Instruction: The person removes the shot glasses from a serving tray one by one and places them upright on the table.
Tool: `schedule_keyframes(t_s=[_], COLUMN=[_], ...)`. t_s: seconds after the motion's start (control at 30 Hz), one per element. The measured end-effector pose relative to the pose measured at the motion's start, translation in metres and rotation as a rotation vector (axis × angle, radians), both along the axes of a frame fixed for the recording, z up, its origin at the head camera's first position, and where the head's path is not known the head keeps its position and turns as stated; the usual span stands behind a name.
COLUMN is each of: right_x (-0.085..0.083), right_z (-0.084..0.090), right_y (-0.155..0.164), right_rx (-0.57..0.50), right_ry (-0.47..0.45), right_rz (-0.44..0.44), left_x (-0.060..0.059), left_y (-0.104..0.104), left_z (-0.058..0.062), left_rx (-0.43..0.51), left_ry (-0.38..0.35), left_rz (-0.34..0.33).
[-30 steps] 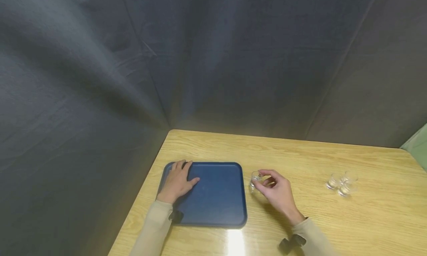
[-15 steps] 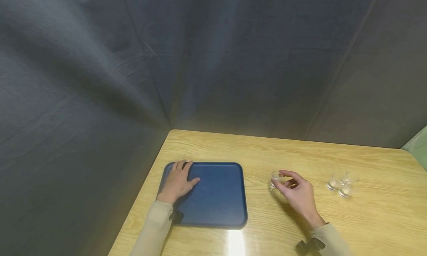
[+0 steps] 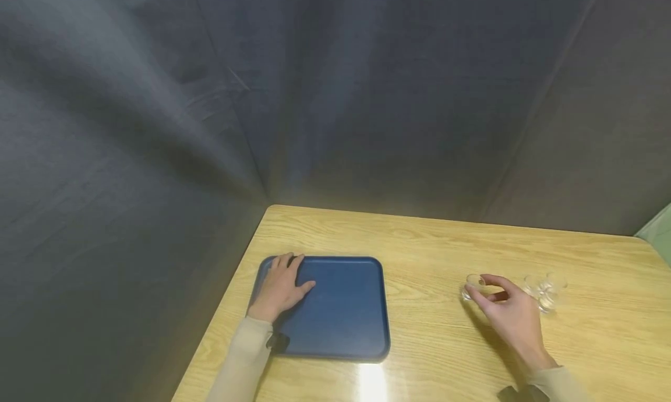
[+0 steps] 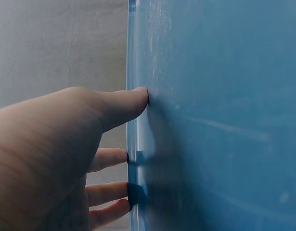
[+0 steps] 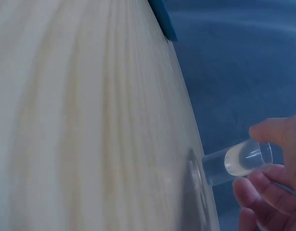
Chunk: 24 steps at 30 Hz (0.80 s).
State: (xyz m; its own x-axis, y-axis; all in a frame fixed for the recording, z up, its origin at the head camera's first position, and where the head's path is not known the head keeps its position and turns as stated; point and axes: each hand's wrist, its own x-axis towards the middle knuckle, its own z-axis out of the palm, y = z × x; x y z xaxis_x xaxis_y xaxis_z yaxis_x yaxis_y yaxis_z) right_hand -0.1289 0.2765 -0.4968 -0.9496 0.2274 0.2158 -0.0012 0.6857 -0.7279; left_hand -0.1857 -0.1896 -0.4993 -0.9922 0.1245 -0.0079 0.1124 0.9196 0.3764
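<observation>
Right hand (image 3: 511, 311) is pinching a small clear glass (image 3: 473, 284) just above the wooden table (image 3: 430, 244), near two more glasses (image 3: 545, 288). Left hand (image 3: 280, 288) is resting on the blue tray (image 3: 343, 314), fingers spread, steadying it. Tray is carrying nothing; apparently all glasses unloaded.

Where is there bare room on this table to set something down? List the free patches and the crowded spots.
Free: the wood between the blue tray and the right hand, the strip along the table's far edge, and most of the tray right of the left hand. Crowded: the right end, where the right hand pinches a small glass beside the other glasses.
</observation>
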Motion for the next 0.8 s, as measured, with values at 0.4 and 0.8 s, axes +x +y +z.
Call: schedule_keyframes(t_s=[0.4,0.8], right_x=[0.007,0.005], right_z=[0.002,0.007], right_y=[0.036,0.054], right_rx=[0.122,0.265], right_ry=[0.02,0.03], right_rz=[-0.08,-0.066], left_x=[-0.001,0.0], left_y=[-0.001,-0.001], left_z=[0.001,0.004], left_rx=[-0.002,0.004], left_ry=[0.015,0.014], left_rz=[0.002,0.003])
